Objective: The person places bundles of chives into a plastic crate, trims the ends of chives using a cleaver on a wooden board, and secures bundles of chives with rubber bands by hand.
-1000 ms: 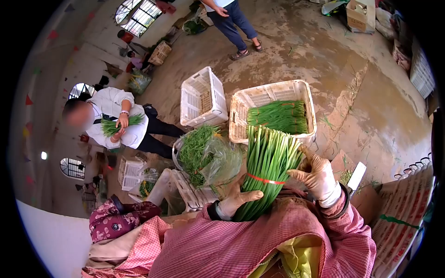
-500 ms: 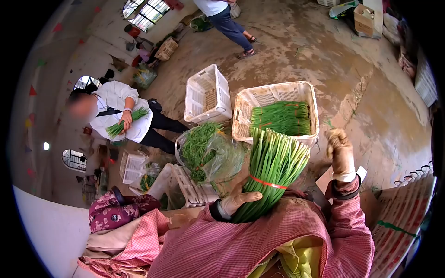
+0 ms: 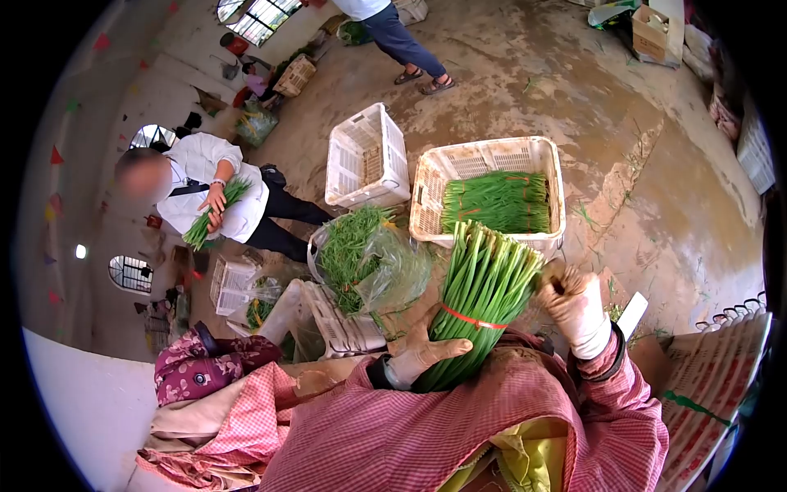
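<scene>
My gloved left hand [image 3: 426, 353] is wrapped round a thick bundle of long green stalks [image 3: 484, 299], its thumb across the front. A red band [image 3: 473, 318] circles the bundle just above that thumb. The pale cut ends point up and away from me, while the lower part rests against my checked pink clothing. Close to the right side of these ends, my gloved right hand [image 3: 571, 307] has its fingers curled in. Whether those fingers touch a stalk or hold anything is hidden.
Banded green bundles lie in a white crate [image 3: 426, 184] ahead. Left of it stand another white crate [image 3: 369, 164] and a clear bag of loose greens [image 3: 393, 275]. A person in white [image 3: 205, 193] holds greens at the left. Stacked crates [image 3: 713, 385] rise at my right.
My right hand has come down and left, from out at the side to the bundle's cut ends. My left hand keeps its hold. A person in the background has shifted their legs.
</scene>
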The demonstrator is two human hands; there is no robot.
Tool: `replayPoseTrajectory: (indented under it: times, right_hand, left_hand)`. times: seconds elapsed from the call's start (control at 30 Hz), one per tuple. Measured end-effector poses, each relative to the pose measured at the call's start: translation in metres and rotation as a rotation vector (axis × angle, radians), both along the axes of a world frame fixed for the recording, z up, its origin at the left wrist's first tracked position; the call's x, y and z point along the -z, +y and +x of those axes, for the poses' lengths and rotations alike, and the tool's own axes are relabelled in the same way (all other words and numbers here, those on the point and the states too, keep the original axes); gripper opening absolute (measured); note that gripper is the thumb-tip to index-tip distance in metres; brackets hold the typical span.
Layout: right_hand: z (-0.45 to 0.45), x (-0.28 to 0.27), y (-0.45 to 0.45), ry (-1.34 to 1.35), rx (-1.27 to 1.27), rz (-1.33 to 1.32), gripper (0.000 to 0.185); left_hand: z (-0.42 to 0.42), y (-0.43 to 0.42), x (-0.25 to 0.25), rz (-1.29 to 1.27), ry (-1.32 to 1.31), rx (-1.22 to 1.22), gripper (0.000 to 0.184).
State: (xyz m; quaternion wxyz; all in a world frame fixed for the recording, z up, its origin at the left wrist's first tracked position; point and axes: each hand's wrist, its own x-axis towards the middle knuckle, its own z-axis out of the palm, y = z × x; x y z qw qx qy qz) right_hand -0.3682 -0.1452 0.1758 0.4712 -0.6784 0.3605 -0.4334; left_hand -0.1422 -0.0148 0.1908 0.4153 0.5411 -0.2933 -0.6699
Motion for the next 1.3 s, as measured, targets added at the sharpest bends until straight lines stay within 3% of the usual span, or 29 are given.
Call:
replayPoseTrajectory:
  times: [0.07, 0.13, 0.2, 0.23, 0.27, 0.3, 0.33, 0.4, 0.43, 0.47, 0.53, 0.6, 0.63, 0.73, 0.8, 0.83, 0.87, 0.9, 1.0, 1.03, 1.07, 1.13, 1.17, 1.2, 1.23, 1.27, 1.3]
  right_hand:
    - [-0.017, 0.003, -0.040, -0.121, 0.385, 0.152, 0.005]
    - [-0.086, 0.082, -0.105, 0.546, 0.687, -0.195, 0.030]
    - [-0.083, 0.061, -0.091, 0.969, 0.701, -0.199, 0.066]
    - [-0.067, 0.025, -0.071, 0.585, 0.422, -0.402, 0.082]
    - [-0.042, -0.007, -0.055, 0.173, 0.203, -0.417, 0.087]
    - [-0.024, -0.047, -0.035, 0.170, 0.074, -0.335, 0.089]
    - [-0.006, -0.068, -0.022, 0.261, 0.025, -0.399, 0.067]
    - [0.015, -0.040, -0.026, 0.174, -0.150, -0.291, 0.034]
    - [0.019, -0.017, -0.039, -0.110, -0.062, -0.107, 0.012]
    - [0.010, -0.013, -0.055, -0.034, 0.183, -0.076, 0.007]
    - [-0.010, -0.029, -0.064, -0.243, 0.151, 0.166, 0.008]
    - [-0.002, -0.051, -0.040, -0.196, 0.083, 0.101, 0.010]
    - [0.004, -0.056, -0.030, 0.062, -0.094, -0.082, 0.010]
    - [0.008, -0.023, -0.048, 0.182, -0.314, -0.180, 0.010]
    - [-0.006, -0.002, -0.090, -0.109, 0.172, 0.167, 0.012]
    - [-0.009, -0.024, -0.086, -0.179, 0.186, 0.195, 0.016]
    - [-0.008, -0.049, -0.071, -0.124, 0.049, 0.057, 0.029]
    - [-0.006, -0.046, -0.066, -0.122, 0.043, 0.075, 0.029]
    - [-0.005, -0.040, -0.062, 0.194, -0.706, -0.188, 0.065]
    - [-0.035, 0.025, -0.103, 0.412, -0.124, -0.413, 0.063]
    - [-0.065, 0.089, -0.144, 0.634, 0.431, -0.403, 0.062]
    - [-0.095, 0.083, -0.142, 0.776, 0.225, 0.079, 0.060]
    - [-0.077, 0.061, -0.118, 0.365, -0.035, 0.374, 0.068]
    - [-0.062, 0.019, -0.107, 0.333, -0.456, 0.554, 0.073]
    - [-0.049, 0.032, -0.105, 0.096, -0.738, 0.814, 0.080]
    - [-0.034, 0.042, -0.101, -0.143, -0.971, 0.959, 0.083]
    - [-0.014, 0.039, -0.093, -0.179, -1.052, 0.934, 0.086]
  left_hand:
    - [-0.004, 0.000, -0.009, -0.003, -0.080, 0.008, 0.081]
    - [-0.006, 0.003, -0.016, -0.042, -0.188, -0.002, 0.084]
    - [-0.005, 0.001, -0.017, -0.126, -0.486, 0.046, 0.088]
    - [-0.007, 0.002, -0.013, -0.102, -0.451, -0.013, 0.090]
    - [-0.008, 0.003, -0.012, -0.090, -0.450, -0.017, 0.090]
    - [-0.010, 0.003, -0.012, -0.093, -0.473, 0.004, 0.090]
    - [-0.010, 0.000, -0.013, -0.103, -0.498, 0.027, 0.090]
    - [-0.012, -0.005, -0.028, -0.120, -0.572, 0.090, 0.092]
    - [-0.010, -0.005, -0.029, -0.134, -0.657, 0.117, 0.094]
    - [-0.009, -0.003, -0.030, -0.149, -0.738, 0.136, 0.095]
    - [-0.004, 0.001, -0.022, -0.125, -0.704, 0.113, 0.097]
    - [-0.005, 0.006, -0.018, -0.073, -0.667, 0.089, 0.098]
    - [-0.005, 0.005, -0.018, -0.100, -0.711, 0.102, 0.098]
    - [-0.005, 0.002, -0.022, -0.163, -0.801, 0.114, 0.096]
    - [-0.005, 0.002, -0.024, -0.155, -0.800, 0.137, 0.094]
    - [-0.004, -0.002, -0.027, -0.163, -0.801, 0.126, 0.094]
    - [-0.005, -0.005, -0.031, -0.133, -0.810, 0.146, 0.092]
    - [-0.008, 0.001, -0.034, -0.081, -0.813, 0.178, 0.090]
    - [-0.011, 0.005, -0.040, -0.072, -0.936, 0.228, 0.090]
    - [-0.009, 0.005, -0.038, -0.158, -0.894, 0.214, 0.090]
    - [-0.004, 0.007, -0.036, -0.163, -0.886, 0.203, 0.090]
    - [0.016, -0.002, -0.041, -0.565, -0.912, 0.250, 0.088]
    - [0.024, -0.014, -0.057, -0.733, -1.176, 0.366, 0.085]
    - [0.033, -0.027, -0.062, -0.902, -1.239, 0.423, 0.079]
    - [0.038, -0.043, -0.070, -0.996, -1.378, 0.525, 0.068]
    - [0.041, -0.058, -0.078, -1.098, -1.520, 0.625, 0.056]
    - [0.041, -0.074, -0.081, -1.286, -1.670, 0.645, 0.047]
